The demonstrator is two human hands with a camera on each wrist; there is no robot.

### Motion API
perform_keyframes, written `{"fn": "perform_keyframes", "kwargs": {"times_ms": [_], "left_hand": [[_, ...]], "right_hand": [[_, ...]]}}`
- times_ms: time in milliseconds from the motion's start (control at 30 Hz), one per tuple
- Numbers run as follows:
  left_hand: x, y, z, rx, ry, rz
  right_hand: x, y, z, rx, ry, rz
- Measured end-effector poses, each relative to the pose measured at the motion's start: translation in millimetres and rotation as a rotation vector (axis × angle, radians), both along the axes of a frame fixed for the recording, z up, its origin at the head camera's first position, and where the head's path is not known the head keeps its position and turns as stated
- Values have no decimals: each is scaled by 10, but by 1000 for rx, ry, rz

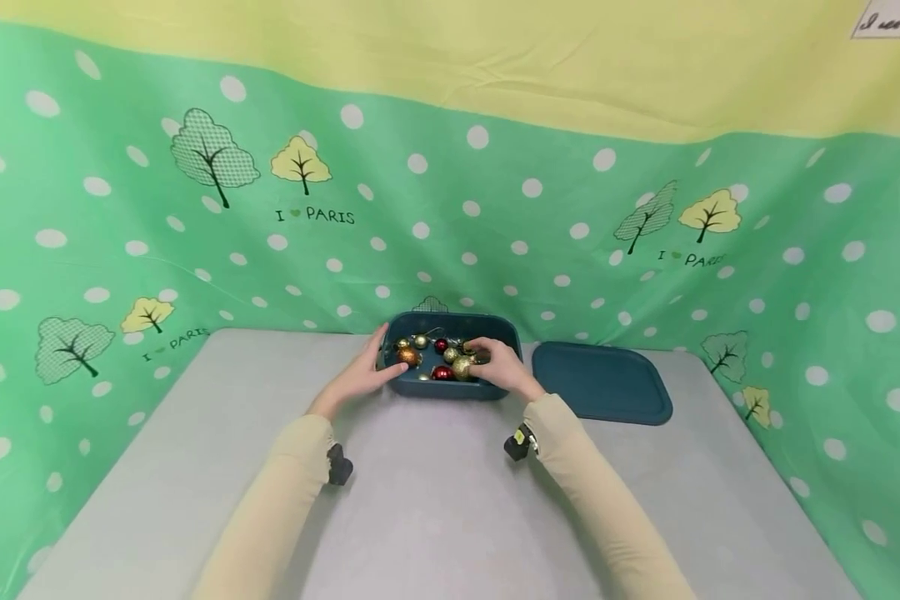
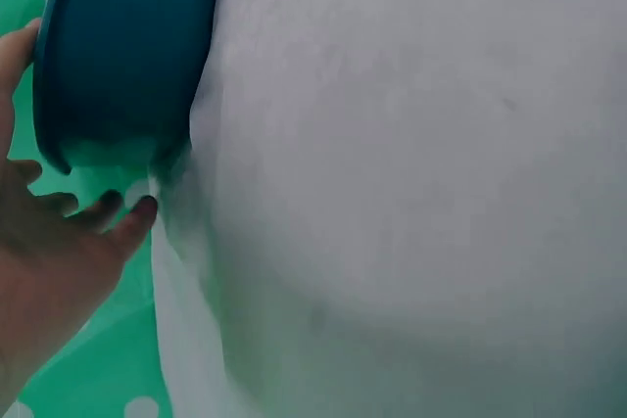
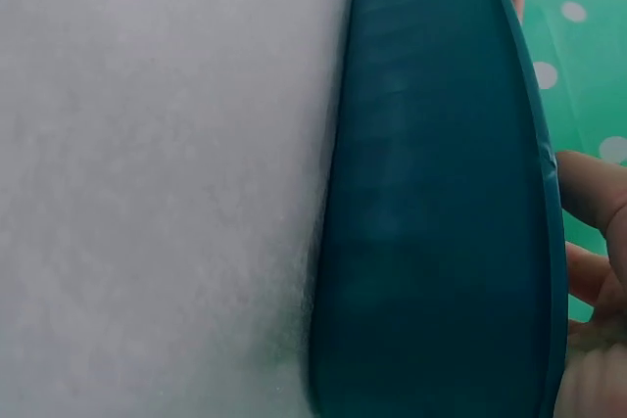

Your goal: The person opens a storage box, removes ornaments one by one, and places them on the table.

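A dark blue rectangular box (image 1: 450,390) stands near the back of the table with several small Christmas baubles in it. Among these are a copper-orange bauble (image 1: 408,357), a red bauble (image 1: 442,373) and a gold glitter bauble (image 1: 462,367). My left hand (image 1: 360,375) rests at the box's left end, thumb over the front rim and fingers spread along the side. Reaching in at the right, my right hand (image 1: 501,367) holds the gold glitter bauble with curled fingers. In the right wrist view, the box wall (image 3: 441,183) hides the baubles.
A flat dark blue lid (image 1: 602,382) lies on the grey table (image 1: 420,500) just right of the box. Behind the box hangs a green and yellow curtain (image 1: 495,275), which also runs along both sides. Each wrist carries a small black camera.
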State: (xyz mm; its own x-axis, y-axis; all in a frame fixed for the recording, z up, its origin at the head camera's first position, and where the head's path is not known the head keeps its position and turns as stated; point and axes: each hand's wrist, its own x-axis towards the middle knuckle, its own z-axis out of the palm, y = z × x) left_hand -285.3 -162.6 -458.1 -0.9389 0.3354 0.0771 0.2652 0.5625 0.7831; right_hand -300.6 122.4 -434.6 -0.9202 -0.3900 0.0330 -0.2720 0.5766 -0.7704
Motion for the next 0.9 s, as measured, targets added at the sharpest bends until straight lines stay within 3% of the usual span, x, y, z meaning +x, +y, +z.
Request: {"fn": "perform_keyframes", "kwargs": {"times_ms": [267, 567, 767, 900], "left_hand": [[-79, -15, -80, 8, -66, 12], [-93, -7, -135, 61, -107, -4], [-87, 42, -106, 47, -110, -6], [-102, 70, -99, 36, -107, 2]], "right_hand": [[-60, -81, -11, 8, -57, 24], [-130, -125, -18, 106, -83, 22], [-123, -120, -29, 39, -90, 5], [-106, -91, -34, 11, -45, 24]]}}
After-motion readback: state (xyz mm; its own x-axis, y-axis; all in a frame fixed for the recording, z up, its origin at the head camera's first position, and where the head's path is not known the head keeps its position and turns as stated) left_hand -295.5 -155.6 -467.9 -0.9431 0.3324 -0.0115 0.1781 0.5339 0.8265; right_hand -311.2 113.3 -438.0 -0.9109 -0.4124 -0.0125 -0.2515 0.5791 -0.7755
